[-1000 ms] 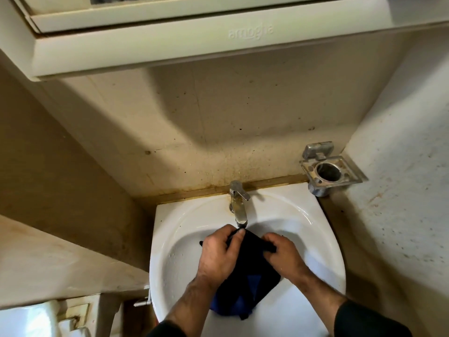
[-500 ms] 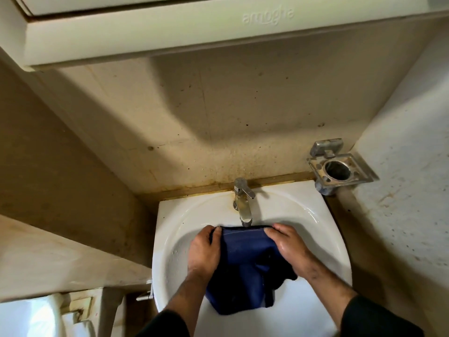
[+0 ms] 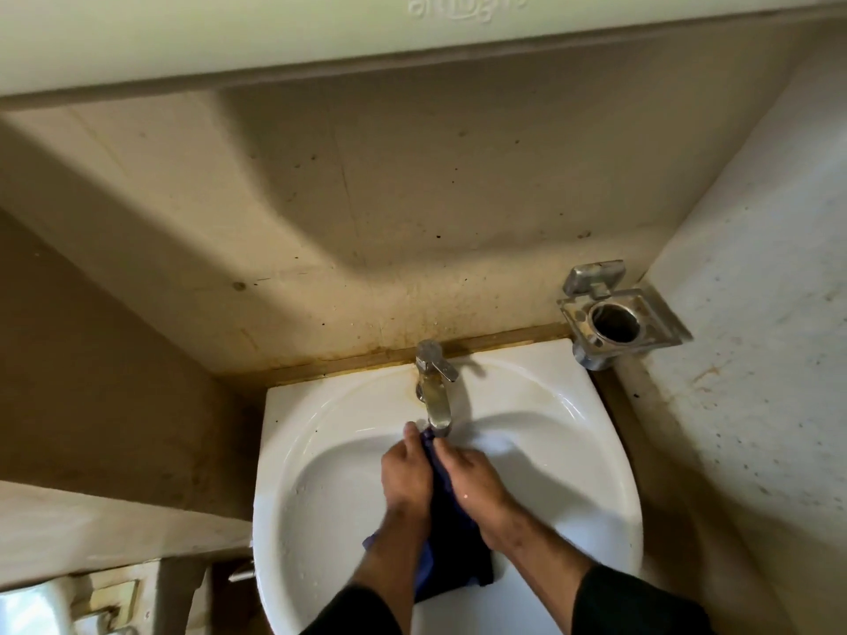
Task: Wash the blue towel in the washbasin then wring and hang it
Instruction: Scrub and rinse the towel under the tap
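The wet blue towel (image 3: 447,538) is bunched in the white washbasin (image 3: 596,474), squeezed between my two hands just below the spout of the metal tap (image 3: 435,396). My left hand (image 3: 405,474) grips the towel's left side and my right hand (image 3: 472,483) grips its right side, fingers pointing toward the tap. The towel's lower part hangs dark between my forearms. Most of its top edge is hidden by my fingers. I cannot tell whether water is running.
A square metal holder (image 3: 616,320) with a round hole is fixed on the wall at the basin's back right. A cabinet (image 3: 412,34) overhangs above. A stained ledge (image 3: 91,533) runs along the left; a white fixture (image 3: 41,607) sits at bottom left.
My hands, spread apart along the towel's top edge half a second ago, have come together, bunching the towel between them. The view has tilted down slightly.
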